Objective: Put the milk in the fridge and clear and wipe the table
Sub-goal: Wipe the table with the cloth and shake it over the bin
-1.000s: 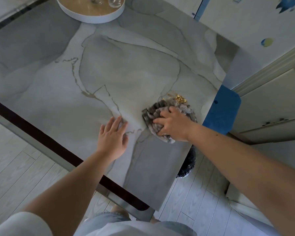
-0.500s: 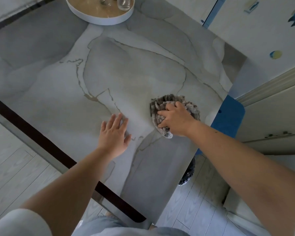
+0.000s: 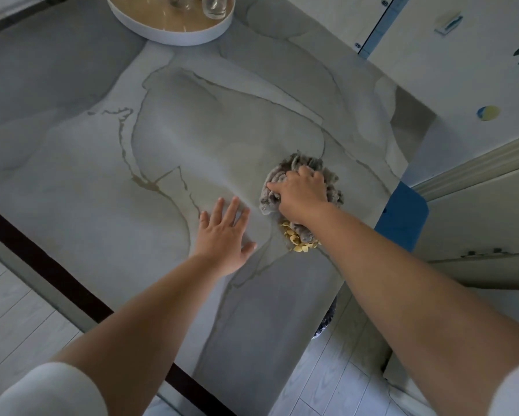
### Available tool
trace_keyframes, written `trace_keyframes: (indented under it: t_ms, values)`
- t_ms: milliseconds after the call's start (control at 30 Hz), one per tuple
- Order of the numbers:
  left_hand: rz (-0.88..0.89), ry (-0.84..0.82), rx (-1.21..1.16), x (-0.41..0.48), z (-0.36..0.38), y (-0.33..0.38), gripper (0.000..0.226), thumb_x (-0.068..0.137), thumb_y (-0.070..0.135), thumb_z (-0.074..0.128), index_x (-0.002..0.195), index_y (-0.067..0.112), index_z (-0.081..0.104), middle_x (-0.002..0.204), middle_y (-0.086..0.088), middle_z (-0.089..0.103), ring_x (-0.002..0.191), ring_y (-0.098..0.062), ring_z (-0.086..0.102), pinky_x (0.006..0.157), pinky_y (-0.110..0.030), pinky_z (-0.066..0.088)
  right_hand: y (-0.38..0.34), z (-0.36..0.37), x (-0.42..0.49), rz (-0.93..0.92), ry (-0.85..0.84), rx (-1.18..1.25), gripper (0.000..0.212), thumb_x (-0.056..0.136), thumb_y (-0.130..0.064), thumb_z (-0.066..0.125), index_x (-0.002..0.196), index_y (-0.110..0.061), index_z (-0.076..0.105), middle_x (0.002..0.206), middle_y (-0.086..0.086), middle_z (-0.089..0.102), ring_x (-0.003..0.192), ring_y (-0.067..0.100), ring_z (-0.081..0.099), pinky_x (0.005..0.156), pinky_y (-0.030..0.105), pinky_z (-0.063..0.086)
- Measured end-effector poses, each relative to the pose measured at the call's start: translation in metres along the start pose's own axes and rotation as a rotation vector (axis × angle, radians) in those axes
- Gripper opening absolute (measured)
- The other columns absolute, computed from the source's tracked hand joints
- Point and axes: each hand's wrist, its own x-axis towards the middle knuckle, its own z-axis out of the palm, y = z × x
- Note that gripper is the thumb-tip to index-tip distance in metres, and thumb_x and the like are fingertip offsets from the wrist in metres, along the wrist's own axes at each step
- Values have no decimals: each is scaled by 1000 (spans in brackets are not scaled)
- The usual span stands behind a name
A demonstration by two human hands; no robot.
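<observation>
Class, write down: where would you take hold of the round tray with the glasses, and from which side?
Probably take the tray by its white rim, one hand at its left, one at its right. The raised wall gives a hold; the upright glasses inside need it kept level.

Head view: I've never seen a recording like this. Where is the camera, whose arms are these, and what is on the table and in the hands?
There is no machine here. A person wears one wide-angle camera on the head, looking forward and down, so both arms enter from below. The left hand lies flat, fingers straight, on the grey marble-patterned table. The right hand grips a bunched grey fluffy cloth pressed on the table. A small pile of yellow flakes lies against the cloth's near edge. Farther off on the table stands a round white tray with a wooden floor, holding clear glasses.
</observation>
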Motion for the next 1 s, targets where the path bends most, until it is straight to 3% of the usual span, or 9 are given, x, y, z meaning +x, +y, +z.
trace_keyframes:
  t_ms: [133,233,333,433,567,867,1000]
  values:
    - [-7,9,-12,-2,1,-2,72,93,56,32,150,26,1,158,-1,-12,145,-27,-12,117,-48,1,10,9,-16,46,-57,-4,43,93,-29,38,135,-32,45,140,6,44,131,30,30,103,45,26]
    - [-34,16,-57,-2,-1,0,67,94,54,30,150,26,5,159,1,-7,146,-26,-8,118,-47,3,19,9,-29,46,-67,67,46,90,-26,43,134,-37,45,140,5,44,132,30,29,105,46,25]
    - [-27,16,-81,-1,-5,3,65,95,53,28,150,26,7,159,1,-5,146,-26,-8,118,-47,3,35,-7,-30,75,76,192,52,87,-21,46,136,-41,41,144,3,41,133,29,28,106,45,23]
    - [-32,27,-94,0,-9,3,62,95,52,28,150,27,11,159,1,-2,146,-26,-5,118,-47,4,55,-14,-13,112,150,162,56,88,-20,48,138,-43,37,148,3,34,134,30,26,106,44,22]
    - [-46,50,-92,3,-4,1,60,95,48,31,149,29,12,159,4,0,146,-25,-3,118,-46,5,68,-4,16,235,143,223,54,89,-19,50,137,-42,38,150,2,31,137,31,21,109,47,20]
    - [-41,39,-56,6,-5,0,59,95,45,35,149,30,15,159,4,2,146,-25,0,116,-46,9,78,22,22,188,77,265,69,86,-11,48,145,-37,23,156,4,17,141,29,14,111,53,19]
    - [-57,18,-88,6,-6,3,62,94,42,38,149,26,15,159,2,1,146,-27,-1,116,-47,10,71,21,-3,221,257,453,67,85,-8,48,144,-31,27,153,6,23,141,29,16,112,51,21]
